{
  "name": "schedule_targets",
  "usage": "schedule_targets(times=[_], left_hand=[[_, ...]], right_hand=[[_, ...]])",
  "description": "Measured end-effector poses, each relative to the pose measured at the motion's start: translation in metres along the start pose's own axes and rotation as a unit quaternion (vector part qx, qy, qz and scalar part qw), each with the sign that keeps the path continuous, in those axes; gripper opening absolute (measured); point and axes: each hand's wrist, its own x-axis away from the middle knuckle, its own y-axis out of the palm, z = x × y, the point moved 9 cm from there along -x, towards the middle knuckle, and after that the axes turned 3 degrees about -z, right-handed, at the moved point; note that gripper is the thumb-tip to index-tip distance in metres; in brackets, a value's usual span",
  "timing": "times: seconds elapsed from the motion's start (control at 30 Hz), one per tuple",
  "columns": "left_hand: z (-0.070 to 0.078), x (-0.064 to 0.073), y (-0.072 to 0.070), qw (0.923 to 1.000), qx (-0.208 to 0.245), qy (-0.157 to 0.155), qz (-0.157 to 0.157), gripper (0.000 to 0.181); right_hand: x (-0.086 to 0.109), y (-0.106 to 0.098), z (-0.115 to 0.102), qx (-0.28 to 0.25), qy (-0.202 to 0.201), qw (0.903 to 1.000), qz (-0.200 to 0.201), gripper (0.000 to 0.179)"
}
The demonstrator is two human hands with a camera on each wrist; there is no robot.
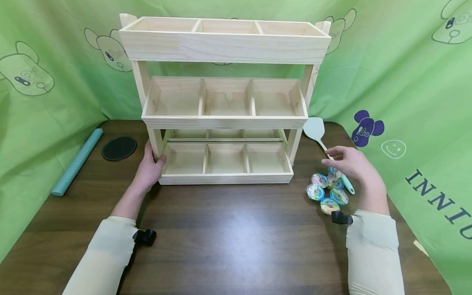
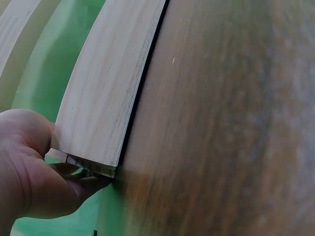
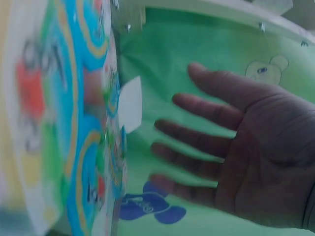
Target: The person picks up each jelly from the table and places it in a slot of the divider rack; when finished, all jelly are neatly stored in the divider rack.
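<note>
A pale wooden three-tier rack (image 1: 225, 123) stands at the back of the table. My left hand (image 1: 148, 170) grips its lower left corner, the thumb toward the front and the other fingers mostly hidden behind the side; the left wrist view shows the hand (image 2: 39, 172) at the end of the bottom tray (image 2: 106, 88). Over on the right, my right hand (image 1: 352, 164) hovers with fingers spread and nothing in it. Below it lie several small round lidded cups (image 1: 327, 190) with colourful tops, and a pale blue spatula (image 1: 314, 129) whose handle passes beside them.
A light blue textured roll (image 1: 78, 162) lies at the table's left edge. Beside it is a black round disc (image 1: 119, 148). Green printed cloth (image 1: 416, 123) hangs behind the table and along both sides.
</note>
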Motion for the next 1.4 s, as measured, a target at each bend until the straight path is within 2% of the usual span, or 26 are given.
schedule_targets(times=[0.13, 0.3, 0.57, 0.87, 1.1, 1.4], left_hand=[[-0.002, 0.0, 0.001, 1.0, 0.004, -0.003, -0.002, 0.076], [-0.004, 0.001, 0.002, 0.9999, 0.004, -0.009, -0.008, 0.076], [-0.004, 0.001, 0.003, 0.9999, 0.008, -0.01, -0.011, 0.075], [-0.005, 0.0, 0.002, 0.9998, 0.014, -0.007, -0.009, 0.075], [-0.008, 0.0, 0.003, 0.9996, 0.021, -0.015, -0.014, 0.075], [-0.012, -0.004, 0.002, 0.9995, 0.019, -0.02, -0.015, 0.075]], right_hand=[[0.002, 0.003, 0.018, 0.014, 0.035, 0.9989, -0.029, 0.066], [0.002, 0.008, 0.028, 0.007, 0.041, 0.9981, -0.045, 0.063], [-0.002, 0.02, 0.037, -0.048, 0.052, 0.9944, -0.078, 0.06], [-0.009, 0.018, 0.04, 0.018, 0.054, 0.9977, -0.038, 0.054], [-0.011, 0.017, 0.042, 0.013, 0.061, 0.9976, -0.03, 0.052], [-0.005, 0.003, 0.04, 0.016, 0.05, 0.9986, -0.011, 0.055]])
